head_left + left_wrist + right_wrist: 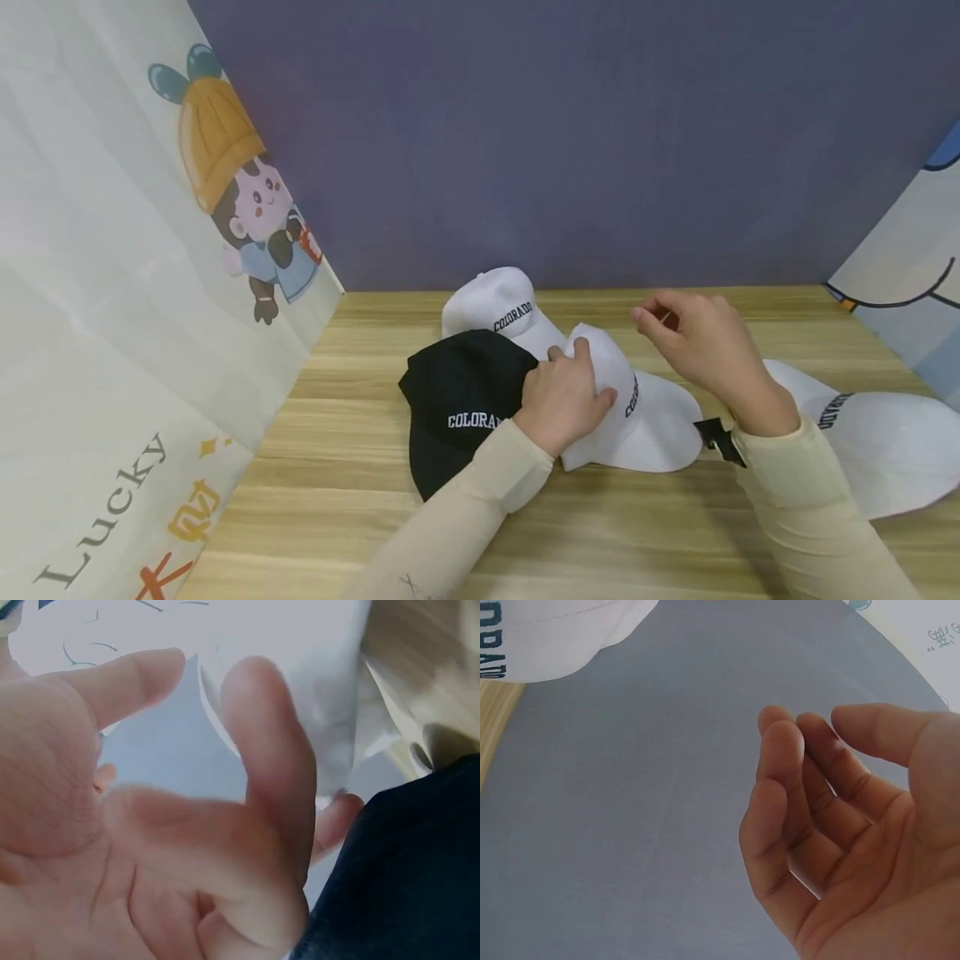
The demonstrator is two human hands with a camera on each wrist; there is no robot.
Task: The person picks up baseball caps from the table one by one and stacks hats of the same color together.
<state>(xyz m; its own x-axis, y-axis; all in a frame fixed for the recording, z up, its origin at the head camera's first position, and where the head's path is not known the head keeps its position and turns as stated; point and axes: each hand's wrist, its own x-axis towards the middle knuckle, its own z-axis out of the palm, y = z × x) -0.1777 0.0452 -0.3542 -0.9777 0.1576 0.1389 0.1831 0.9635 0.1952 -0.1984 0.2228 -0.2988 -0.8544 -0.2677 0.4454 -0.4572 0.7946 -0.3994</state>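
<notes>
A white cap (600, 362) with dark lettering lies on the table, its brim to the right. My left hand (566, 400) is over the back of this cap, index finger extended and thumb apart. In the left wrist view, the fingers (262, 727) are partly bent with the white cap behind them; nothing shows between thumb and fingers. Beside that hand, a black cap (468, 379) lettered COLORADO lies partly under the forearm. My right hand (701, 342) hovers right of the white cap, fingers loosely curled and holding nothing.
Another white COLORADO cap (491, 304) sits behind the black one. A further white cap (877, 442) lies at the right, partly behind my right wrist, near a small black piece (720, 442). A dark panel (570, 142) stands behind the wooden table (315, 467), with printed sheets at both sides.
</notes>
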